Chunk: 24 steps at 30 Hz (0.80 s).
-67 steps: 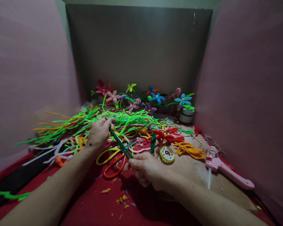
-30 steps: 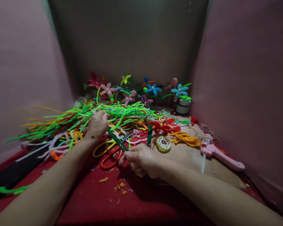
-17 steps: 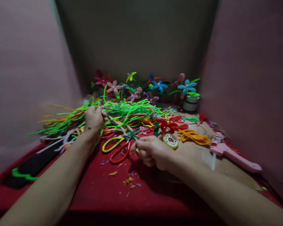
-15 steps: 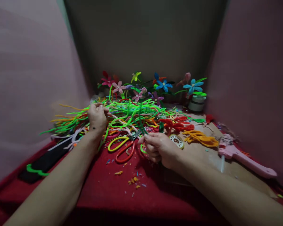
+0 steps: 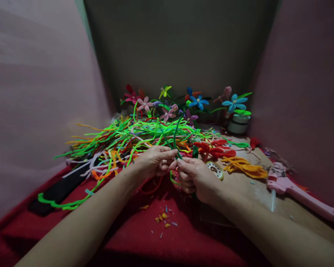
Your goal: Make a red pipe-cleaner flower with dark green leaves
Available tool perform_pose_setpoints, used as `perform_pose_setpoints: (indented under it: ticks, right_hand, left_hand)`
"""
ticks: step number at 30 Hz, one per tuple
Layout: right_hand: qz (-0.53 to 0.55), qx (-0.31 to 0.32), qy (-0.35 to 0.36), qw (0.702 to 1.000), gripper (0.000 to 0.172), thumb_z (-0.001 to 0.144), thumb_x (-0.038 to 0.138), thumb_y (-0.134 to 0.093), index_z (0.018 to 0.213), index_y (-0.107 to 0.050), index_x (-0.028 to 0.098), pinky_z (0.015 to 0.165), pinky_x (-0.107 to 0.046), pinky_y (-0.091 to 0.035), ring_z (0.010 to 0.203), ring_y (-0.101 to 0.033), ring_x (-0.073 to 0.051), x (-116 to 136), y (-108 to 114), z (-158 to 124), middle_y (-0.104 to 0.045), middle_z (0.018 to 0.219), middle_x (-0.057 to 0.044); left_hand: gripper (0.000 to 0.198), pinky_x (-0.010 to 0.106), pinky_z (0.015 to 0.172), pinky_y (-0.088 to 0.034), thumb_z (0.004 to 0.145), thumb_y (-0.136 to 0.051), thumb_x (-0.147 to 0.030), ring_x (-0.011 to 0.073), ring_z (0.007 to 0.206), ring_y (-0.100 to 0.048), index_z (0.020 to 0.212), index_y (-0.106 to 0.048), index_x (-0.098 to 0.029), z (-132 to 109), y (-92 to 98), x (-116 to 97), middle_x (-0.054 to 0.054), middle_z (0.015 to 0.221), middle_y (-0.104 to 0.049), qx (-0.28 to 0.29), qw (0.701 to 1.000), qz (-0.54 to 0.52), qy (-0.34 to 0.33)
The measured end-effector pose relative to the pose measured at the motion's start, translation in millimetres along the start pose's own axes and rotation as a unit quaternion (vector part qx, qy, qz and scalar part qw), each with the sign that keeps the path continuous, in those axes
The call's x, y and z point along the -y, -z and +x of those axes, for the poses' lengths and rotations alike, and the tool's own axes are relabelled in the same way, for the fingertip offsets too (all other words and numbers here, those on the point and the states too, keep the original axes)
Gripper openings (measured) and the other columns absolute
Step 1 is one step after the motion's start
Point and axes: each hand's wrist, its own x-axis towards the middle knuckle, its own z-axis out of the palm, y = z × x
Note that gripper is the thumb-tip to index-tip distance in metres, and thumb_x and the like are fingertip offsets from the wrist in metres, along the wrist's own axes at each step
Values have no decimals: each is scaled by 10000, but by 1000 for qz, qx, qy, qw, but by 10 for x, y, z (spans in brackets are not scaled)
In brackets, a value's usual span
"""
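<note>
My left hand (image 5: 153, 163) and my right hand (image 5: 196, 177) meet at the middle of the red cloth, fingertips pinched together. Both pinch a dark green pipe cleaner (image 5: 174, 136) that rises from the fingers and curves up over the heap. Just behind the hands spreads a tangled heap of pipe cleaners (image 5: 128, 139), mostly bright green with orange, white and red ones. The scissors' red handle (image 5: 151, 186) shows partly under my left hand.
Finished pipe-cleaner flowers (image 5: 197, 102) stand along the back wall beside a small white jar (image 5: 238, 124). A tape roll (image 5: 215, 169), orange pieces (image 5: 246, 167) and red pieces (image 5: 218, 148) lie to the right. A pink glue gun (image 5: 300, 193) rests far right. Walls close in on both sides.
My left hand has left the heap and come right to meet my right hand. The dark green pipe cleaner now stands bent upward between both hands. The view shifted left.
</note>
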Motion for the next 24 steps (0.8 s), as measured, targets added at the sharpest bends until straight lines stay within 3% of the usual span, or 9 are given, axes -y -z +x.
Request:
perform_pose_setpoints:
  ticks: [3,9,15,18,21,24]
  right_hand:
    - [-12,-12,-6,1000,208,814,370,-540,726,-489,188,310,-149,-99,339,-85,-31,-1,-11,1,-207,395,129]
    - [-5,8,-26,1000,200,828,352,-523,752,-519,167,316,-145,-103,337,-94,-29,8,7,14,-217,394,126]
    - [21,16,-31,999,134,814,241,-511,838,-572,124,347,-195,-344,351,-394,-75,-22,64,40,-536,485,16]
    - [4,16,-65,998,157,840,203,-465,849,-586,104,387,-228,-411,388,-480,-99,-44,74,40,-602,545,-30]
    - [17,30,-85,996,176,851,185,-459,820,-603,88,387,-214,-384,372,-427,-75,-48,80,31,-556,518,-4]
    - [28,31,-89,995,202,858,187,-457,765,-605,86,365,-198,-321,349,-348,-56,-29,73,16,-492,461,23]
  left_hand:
    - [220,140,327,-210,724,-679,-310,17,342,-333,700,-569,-121,-28,-50,-9,-18,485,-528,-3,1000,-3,3]
    - [251,144,373,-265,675,-717,-248,30,365,-398,583,-530,-108,-22,-113,33,-33,412,-465,-59,997,-8,-51]
    - [139,175,361,-328,740,-650,-217,75,356,-441,692,-565,-119,31,-70,46,-34,425,-468,-110,988,-43,-96]
    - [132,164,315,-313,792,-582,-177,65,341,-423,678,-544,-124,38,-18,-11,-14,477,-516,-134,982,-69,-113]
    - [157,142,325,-355,833,-503,-114,56,381,-479,678,-528,-112,41,23,-76,41,598,-608,-178,971,-104,-122]
    - [189,141,334,-397,852,-456,-81,67,399,-522,676,-519,-110,48,39,-116,43,588,-607,-231,957,-135,-113]
